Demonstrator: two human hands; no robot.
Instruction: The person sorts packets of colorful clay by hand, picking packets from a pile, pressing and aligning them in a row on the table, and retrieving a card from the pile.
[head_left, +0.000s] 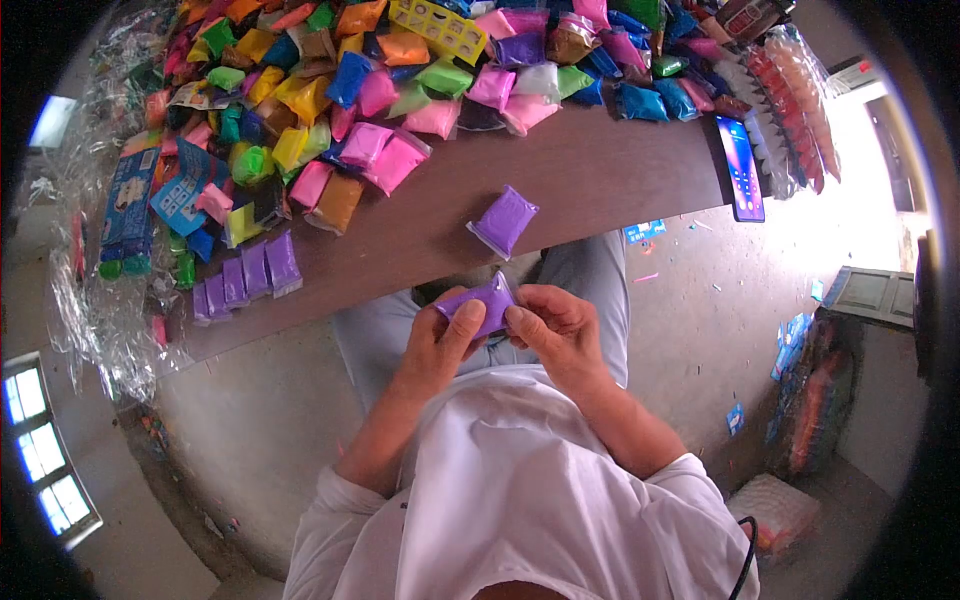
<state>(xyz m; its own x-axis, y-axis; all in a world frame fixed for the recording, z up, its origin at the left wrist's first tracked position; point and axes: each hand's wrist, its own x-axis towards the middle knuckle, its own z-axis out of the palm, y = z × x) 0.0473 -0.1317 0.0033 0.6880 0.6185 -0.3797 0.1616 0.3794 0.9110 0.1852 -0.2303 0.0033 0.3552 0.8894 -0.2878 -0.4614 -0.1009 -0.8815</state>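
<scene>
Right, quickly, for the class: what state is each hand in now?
Left hand: closed, holding a purple packet with the thumb on top.
Right hand: closed, pinching the same packet at its right edge.

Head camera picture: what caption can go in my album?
Left hand and right hand hold a purple packet beside a table heaped with colourful packets.

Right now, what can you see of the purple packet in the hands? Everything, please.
The purple packet is a small, flattish pouch with a purple filling in what looks like thin, clear, shiny plastic. A transparent, crinkled corner points up toward the table. It is held tilted over the lap, off the table's near edge. The left hand grips its left side, thumb across the face; the right hand pinches its right end. Fingers hide part of it, and whether it is sealed can't be told.
</scene>
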